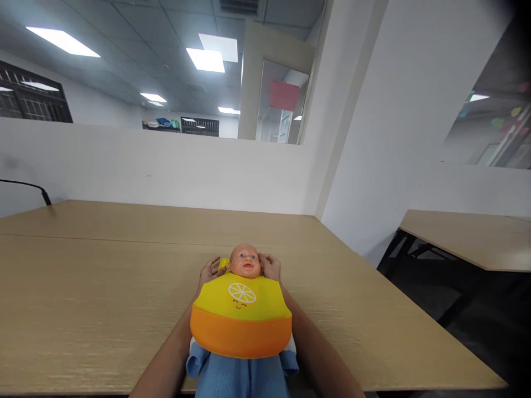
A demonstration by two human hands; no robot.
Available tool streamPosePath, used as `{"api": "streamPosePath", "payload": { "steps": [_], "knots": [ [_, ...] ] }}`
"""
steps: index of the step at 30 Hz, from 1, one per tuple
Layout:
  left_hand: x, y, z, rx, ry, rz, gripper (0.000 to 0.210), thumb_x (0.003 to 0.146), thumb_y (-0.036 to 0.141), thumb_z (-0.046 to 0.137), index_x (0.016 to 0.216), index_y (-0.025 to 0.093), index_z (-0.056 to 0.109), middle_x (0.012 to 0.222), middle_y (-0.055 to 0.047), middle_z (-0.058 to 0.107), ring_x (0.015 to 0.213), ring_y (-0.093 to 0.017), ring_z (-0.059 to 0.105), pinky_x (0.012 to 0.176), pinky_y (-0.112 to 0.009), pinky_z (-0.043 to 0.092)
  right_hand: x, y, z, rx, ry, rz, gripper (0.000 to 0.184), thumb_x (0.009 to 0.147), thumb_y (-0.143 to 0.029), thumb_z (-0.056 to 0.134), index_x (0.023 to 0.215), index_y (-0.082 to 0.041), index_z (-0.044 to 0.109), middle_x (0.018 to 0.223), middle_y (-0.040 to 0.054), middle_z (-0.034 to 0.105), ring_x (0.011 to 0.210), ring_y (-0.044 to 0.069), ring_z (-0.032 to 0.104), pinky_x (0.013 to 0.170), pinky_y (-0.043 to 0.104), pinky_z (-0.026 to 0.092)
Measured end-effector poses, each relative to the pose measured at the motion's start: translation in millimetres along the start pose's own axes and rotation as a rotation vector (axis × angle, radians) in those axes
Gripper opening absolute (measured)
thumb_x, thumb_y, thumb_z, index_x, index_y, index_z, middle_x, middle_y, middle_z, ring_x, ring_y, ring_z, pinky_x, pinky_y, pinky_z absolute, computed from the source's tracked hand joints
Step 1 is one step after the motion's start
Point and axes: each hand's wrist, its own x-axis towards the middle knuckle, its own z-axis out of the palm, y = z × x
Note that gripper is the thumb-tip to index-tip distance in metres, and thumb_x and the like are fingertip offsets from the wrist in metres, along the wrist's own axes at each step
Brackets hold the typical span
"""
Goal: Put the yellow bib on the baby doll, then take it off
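A baby doll [244,261] in blue clothing lies on its back on the wooden table [103,287], head pointing away from me. A yellow and orange bib [240,315] with a lemon-slice print covers its chest. My left hand [211,272] is at the left side of the doll's neck, fingers curled on a yellow end of the bib. My right hand [271,266] is at the right side of the head, fingers bent behind the neck; what it grips is hidden.
A low white partition [145,166] runs along the table's far edge, with a black cable [29,187] at the left. A white wall corner stands to the right. A second desk [464,235] sits at the right across a dark floor gap.
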Motion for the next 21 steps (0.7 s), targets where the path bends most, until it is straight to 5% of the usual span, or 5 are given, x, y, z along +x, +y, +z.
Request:
{"api": "streamPosePath", "payload": {
  "steps": [3,9,16,21],
  "knots": [
    [-3,2,-2.6,-0.024,-0.051,0.026,0.058,0.049,0.031,0.086,0.1,0.016,0.063,0.086,-0.006,0.073,0.075,-0.022,0.069,0.065,-0.03,0.052,7,-5,-7,0.053,0.041,0.007,0.027,0.064,-0.042,0.061,0.056,-0.021,0.047,0.045,-0.0055,0.04,0.042,0.008,0.033,0.04,0.023,0.027],
    [-19,21,-5.8,-0.036,-0.13,-0.049,0.055,0.05,0.041,0.086,0.093,0.013,0.066,0.078,-0.005,0.071,0.06,-0.017,0.064,0.058,-0.026,0.047,14,-32,-26,0.141,0.043,-0.015,0.036,0.058,-0.036,0.07,0.088,-0.016,0.064,0.065,-0.0008,0.061,0.041,0.006,0.035,0.039,0.021,0.027],
    [-26,33,-2.8,-0.078,-0.068,-0.037,0.048,0.046,0.034,0.089,0.083,0.013,0.068,0.068,0.0,0.069,0.054,-0.013,0.06,0.054,-0.024,0.045,-11,-85,-3,-0.064,-0.492,-0.111,0.034,0.062,-0.039,0.076,0.083,-0.016,0.063,0.086,0.0066,0.069,0.076,0.018,0.063,0.063,0.027,0.048],
    [-32,36,0.4,-0.161,-0.121,-0.057,0.039,0.049,0.029,0.087,0.081,0.014,0.07,0.068,-0.001,0.07,0.057,-0.015,0.062,0.056,-0.027,0.048,-21,-111,49,-0.708,-0.739,-0.365,0.014,0.078,-0.03,0.065,0.088,-0.02,0.065,0.094,0.0028,0.069,0.088,0.017,0.063,0.075,0.027,0.045]
  ]
}}
